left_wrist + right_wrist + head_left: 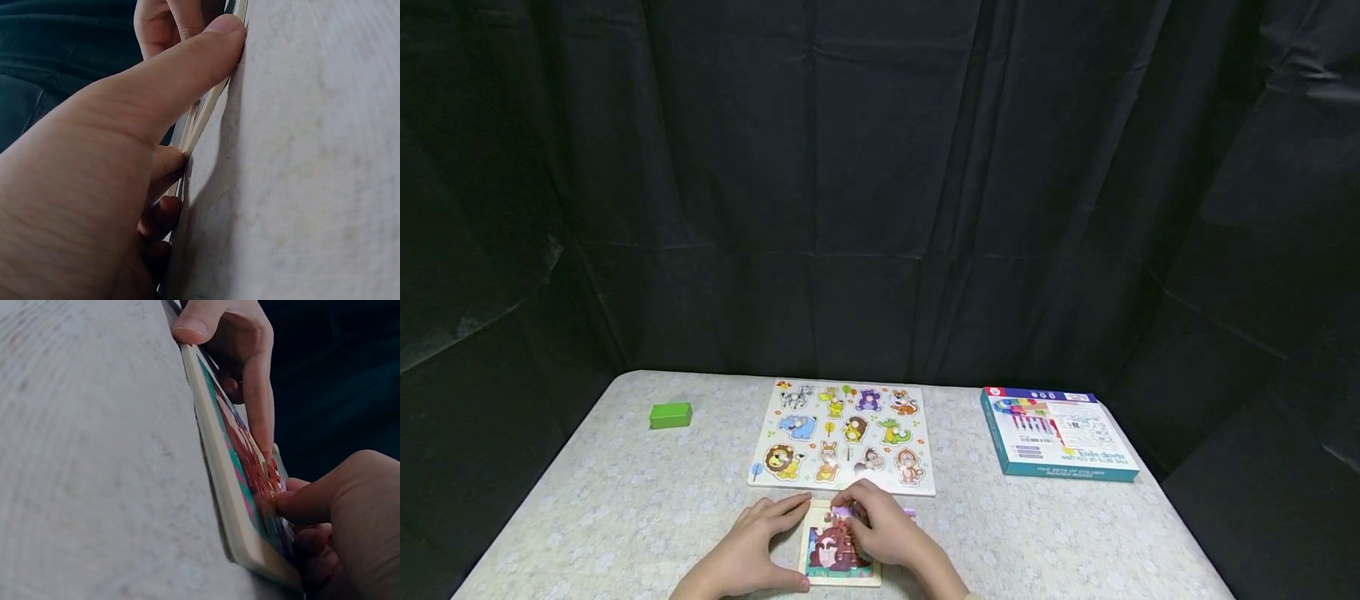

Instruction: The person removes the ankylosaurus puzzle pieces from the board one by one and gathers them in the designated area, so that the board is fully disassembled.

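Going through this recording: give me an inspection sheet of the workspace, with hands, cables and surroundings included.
Surface: table with a pale floral covering.
Job's things: small framed jigsaw showing a brown figure.
Clutter: animal puzzle board beyond the jigsaw; green block on the left; teal-edged box on the right.
Hands: left hand touches the jigsaw's left edge; right hand touches its top, grip unclear.
Cables: nothing seen.
Surroundings: black curtain behind and at both sides.

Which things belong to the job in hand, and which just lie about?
Apparently in use:
pale-framed rectangular jigsaw puzzle with a brown picture

Lying about:
white rectangular animal puzzle board
green rectangular block
white and teal flat box
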A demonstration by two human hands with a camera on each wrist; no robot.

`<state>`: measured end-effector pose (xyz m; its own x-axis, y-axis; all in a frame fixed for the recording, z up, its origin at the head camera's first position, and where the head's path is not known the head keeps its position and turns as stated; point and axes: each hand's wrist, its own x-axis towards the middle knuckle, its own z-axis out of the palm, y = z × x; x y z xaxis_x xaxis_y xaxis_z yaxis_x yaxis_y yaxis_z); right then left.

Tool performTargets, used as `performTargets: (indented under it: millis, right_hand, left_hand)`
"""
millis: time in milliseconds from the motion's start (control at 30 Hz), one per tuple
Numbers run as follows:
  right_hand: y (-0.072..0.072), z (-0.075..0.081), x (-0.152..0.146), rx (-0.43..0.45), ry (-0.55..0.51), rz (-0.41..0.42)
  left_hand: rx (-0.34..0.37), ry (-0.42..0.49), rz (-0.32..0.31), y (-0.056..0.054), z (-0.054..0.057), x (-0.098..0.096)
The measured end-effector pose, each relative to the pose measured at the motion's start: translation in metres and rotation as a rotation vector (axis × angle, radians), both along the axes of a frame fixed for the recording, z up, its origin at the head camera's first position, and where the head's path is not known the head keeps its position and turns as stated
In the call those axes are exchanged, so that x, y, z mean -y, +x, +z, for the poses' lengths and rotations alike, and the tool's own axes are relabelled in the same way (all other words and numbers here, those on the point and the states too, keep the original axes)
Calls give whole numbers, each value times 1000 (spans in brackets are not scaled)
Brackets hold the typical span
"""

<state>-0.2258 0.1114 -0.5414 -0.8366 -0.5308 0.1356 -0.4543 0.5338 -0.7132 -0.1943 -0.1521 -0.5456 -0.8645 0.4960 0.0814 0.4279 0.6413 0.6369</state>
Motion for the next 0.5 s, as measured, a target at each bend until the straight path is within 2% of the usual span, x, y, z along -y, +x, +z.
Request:
performTargets:
  millis: [267,500]
  right_hand:
    - [-2,-1,-2,-13,-20,13]
    - [-3,-3,-5,-35,4,21]
  left_hand:
    - [1,-1,-3,0,0,0]
    - [5,-2,-5,0,0,0]
